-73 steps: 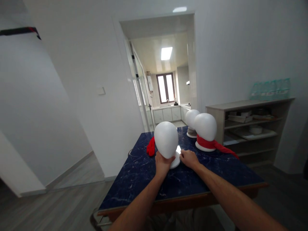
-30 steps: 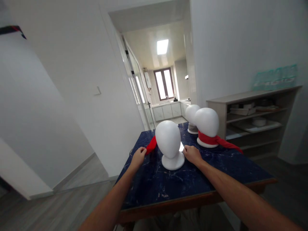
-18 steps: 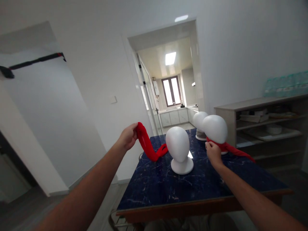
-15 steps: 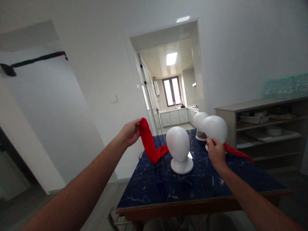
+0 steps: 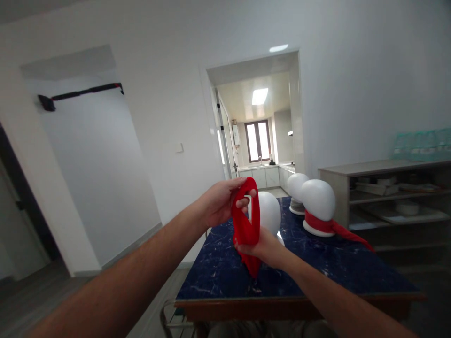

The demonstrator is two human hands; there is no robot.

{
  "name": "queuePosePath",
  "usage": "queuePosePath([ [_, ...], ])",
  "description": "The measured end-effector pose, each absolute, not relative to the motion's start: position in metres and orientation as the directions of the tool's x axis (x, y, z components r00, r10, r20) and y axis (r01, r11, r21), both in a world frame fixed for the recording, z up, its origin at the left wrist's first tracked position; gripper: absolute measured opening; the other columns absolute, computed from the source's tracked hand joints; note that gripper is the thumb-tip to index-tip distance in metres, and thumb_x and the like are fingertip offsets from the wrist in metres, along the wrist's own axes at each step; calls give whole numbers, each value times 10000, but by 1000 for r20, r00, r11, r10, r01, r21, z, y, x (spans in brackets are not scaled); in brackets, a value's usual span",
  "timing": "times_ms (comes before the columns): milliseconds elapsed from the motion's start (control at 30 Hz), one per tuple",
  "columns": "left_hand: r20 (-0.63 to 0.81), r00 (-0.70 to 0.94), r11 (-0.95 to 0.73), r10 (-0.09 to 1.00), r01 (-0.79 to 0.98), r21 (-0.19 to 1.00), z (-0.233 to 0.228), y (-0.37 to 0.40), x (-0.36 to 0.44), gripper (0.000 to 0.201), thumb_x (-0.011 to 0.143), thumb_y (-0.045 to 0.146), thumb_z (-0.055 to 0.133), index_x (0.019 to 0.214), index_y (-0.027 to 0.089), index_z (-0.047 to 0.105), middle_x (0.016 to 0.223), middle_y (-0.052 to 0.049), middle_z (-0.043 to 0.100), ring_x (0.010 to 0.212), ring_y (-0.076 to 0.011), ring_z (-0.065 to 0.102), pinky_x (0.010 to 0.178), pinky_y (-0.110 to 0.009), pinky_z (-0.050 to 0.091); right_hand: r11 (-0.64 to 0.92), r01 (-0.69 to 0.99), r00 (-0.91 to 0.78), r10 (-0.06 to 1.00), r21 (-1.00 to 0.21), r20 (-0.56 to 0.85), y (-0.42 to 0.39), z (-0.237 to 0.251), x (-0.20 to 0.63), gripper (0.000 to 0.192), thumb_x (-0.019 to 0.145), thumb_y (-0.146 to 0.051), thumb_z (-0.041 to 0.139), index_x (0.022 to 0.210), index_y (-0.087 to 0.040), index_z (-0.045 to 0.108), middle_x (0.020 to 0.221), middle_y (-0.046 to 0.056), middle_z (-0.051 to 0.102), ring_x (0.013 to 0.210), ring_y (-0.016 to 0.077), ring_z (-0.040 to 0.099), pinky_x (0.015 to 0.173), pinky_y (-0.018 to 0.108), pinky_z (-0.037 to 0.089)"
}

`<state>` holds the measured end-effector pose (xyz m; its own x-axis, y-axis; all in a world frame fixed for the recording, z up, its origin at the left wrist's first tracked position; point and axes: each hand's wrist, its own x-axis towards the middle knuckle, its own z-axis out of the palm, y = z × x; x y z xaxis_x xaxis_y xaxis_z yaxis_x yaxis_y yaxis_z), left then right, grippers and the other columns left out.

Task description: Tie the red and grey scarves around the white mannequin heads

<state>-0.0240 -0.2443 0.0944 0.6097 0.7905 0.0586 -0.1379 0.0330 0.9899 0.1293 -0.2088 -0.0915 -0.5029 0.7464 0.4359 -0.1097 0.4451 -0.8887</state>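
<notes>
In front of the nearest white mannequin head [image 5: 269,213], both hands hold a red scarf [image 5: 244,225]. My left hand [image 5: 223,202] grips the top of its loop, with some fingers passing through the opening. My right hand [image 5: 268,248] is closed round the lower part of the loop, and a loose end hangs below it. Scarf and hands hide much of that head's left side and its base. To the right, a second white mannequin head [image 5: 319,199] has another red scarf [image 5: 319,223] round its neck, one end trailing right over the table.
A third mannequin head [image 5: 298,185], with something grey round its neck, stands behind the second. All stand on a dark blue marbled table [image 5: 317,274]. At the right is a shelf unit [image 5: 333,173] topped with bottles [image 5: 421,144]. A metal-framed stool [image 5: 169,319] is at lower left.
My right hand has left the second head's scarf and moved left onto the held scarf. My left hand has moved right, bringing this scarf up off the table before the nearest head.
</notes>
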Motion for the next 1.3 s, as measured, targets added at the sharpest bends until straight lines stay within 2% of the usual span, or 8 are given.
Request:
queuePosePath([
  [133,232,525,-57,819,-328,943,114,-253,-36,220,1025,263,595,848,157,671,637,-7,600,421,-73,418,488,-221,494,272,-161,-603,734,-949,312,-207,-90,158,353,873,-491,812,887,-173,660,544,-56,566,500,150,585,666,339,552],
  [267,377,306,-189,874,-501,845,132,-251,-55,62,986,213,645,1000,169,686,666,11,614,410,-64,414,436,-196,453,280,-80,-645,717,-957,264,-208,-62,219,333,913,-473,787,960,-163,675,521,-89,505,420,93,449,565,277,488],
  [400,460,132,-297,878,-604,739,140,-231,-71,117,971,183,649,1077,171,697,734,-2,672,426,-53,455,448,-179,461,282,97,-632,758,-955,159,-202,-19,280,321,936,-472,773,966,-164,687,520,-92,458,435,80,382,549,262,468],
  [533,481,73,-314,873,-670,672,141,-202,-80,131,947,150,656,1068,168,705,812,-24,726,449,-52,503,490,-179,501,248,170,-570,814,-954,110,-194,21,332,317,935,-476,778,908,-178,674,518,-105,383,434,63,278,525,255,465],
  [700,458,58,-278,887,-725,630,129,-165,-83,119,961,160,622,1053,150,697,866,-66,758,482,-68,554,561,-197,561,179,77,-485,867,-981,120,-176,39,376,303,954,-445,768,852,-201,619,518,-129,276,431,48,178,511,253,455],
  [967,335,63,-176,940,-752,636,85,-96,-71,128,1005,226,548,1056,147,633,870,-84,741,513,-91,577,556,-198,548,65,-304,-326,930,-951,168,-113,-3,356,299,1068,-307,590,800,-218,494,584,-107,250,463,63,188,479,183,379],
  [1133,263,18,-162,965,-747,645,64,-38,-68,99,995,243,566,1055,170,594,875,-76,726,530,-103,584,562,-214,551,-19,-473,-188,979,-881,80,-58,-12,322,297,1118,-262,476,825,-211,484,573,-98,300,436,57,238,420,154,338],
  [1300,122,-55,-122,991,-740,661,23,7,-68,57,1015,220,527,1049,187,559,828,-35,693,513,-95,570,570,-214,548,-105,-448,-57,994,-888,-89,-7,-43,295,193,1094,-208,522,903,-218,498,558,-105,350,407,62,271,369,157,321],
])
